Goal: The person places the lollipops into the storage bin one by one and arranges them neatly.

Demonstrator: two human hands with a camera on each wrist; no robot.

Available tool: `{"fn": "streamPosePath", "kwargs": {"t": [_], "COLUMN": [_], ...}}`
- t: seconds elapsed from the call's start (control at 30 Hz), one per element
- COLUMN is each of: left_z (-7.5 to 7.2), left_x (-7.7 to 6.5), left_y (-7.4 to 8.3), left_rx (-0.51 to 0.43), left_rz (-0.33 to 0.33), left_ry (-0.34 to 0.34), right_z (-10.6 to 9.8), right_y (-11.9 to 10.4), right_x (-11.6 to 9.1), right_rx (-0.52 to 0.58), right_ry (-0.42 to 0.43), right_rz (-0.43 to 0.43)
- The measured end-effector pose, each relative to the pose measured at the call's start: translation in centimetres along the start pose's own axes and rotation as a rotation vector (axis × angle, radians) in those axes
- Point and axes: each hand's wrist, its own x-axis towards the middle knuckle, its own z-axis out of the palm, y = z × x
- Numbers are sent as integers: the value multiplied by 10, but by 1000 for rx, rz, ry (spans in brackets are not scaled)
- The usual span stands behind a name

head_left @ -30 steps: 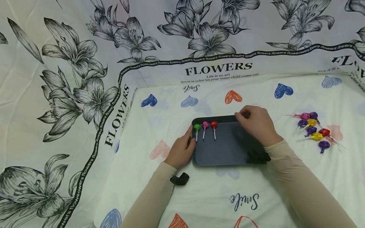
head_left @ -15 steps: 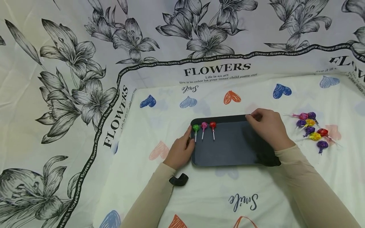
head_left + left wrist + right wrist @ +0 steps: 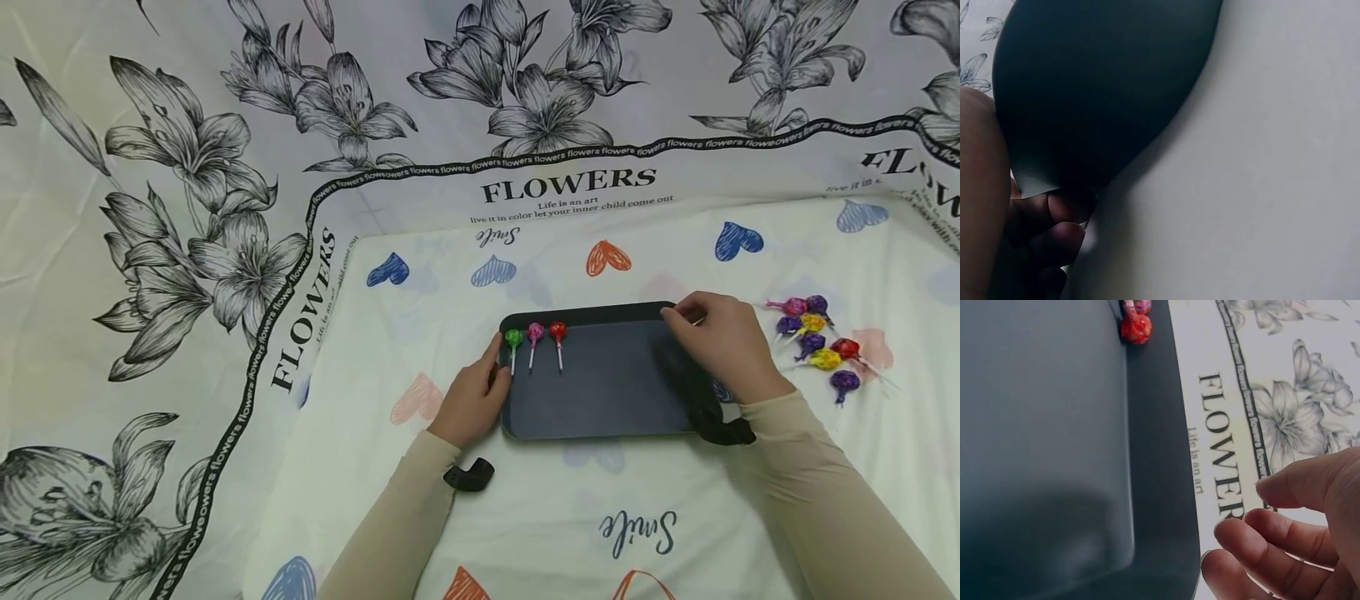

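Head view: tray (image 3: pixel 600 404) gripped by left hand (image 3: pixel 472 402), best steadied beneath spaced lollipops (image 3: pixel 535 332); right hand (image 3: pixel 726 340) empty, loosely curved.

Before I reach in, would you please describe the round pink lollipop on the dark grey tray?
Find the dark grey rectangular tray. Near its far left corner, the round pink lollipop is the middle one of three, between the round green lollipop and the round red lollipop.
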Motion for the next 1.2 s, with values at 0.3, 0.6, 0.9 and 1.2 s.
{"fn": "streamPosePath", "kwargs": {"t": [0.3, 0.6, 0.9, 1.2], "left_z": [-1, 1, 3, 3], "left_x": [-1, 1, 0, 0], "left_y": [1, 2, 0, 0], "left_rx": [4, -3, -4, -8], "left_rz": [-5, -7, 3, 0], "left_ry": [10, 7, 9, 19], "right_z": [-11, -23, -32, -41], "right_y": [8, 18, 39, 59], "right_x": [-6, -13, -24, -35], "right_rx": [-36, -60, -58, -60], "right_ry": [-25, -32, -69, -52], "right_rz": [48, 65, 140, 183]}}
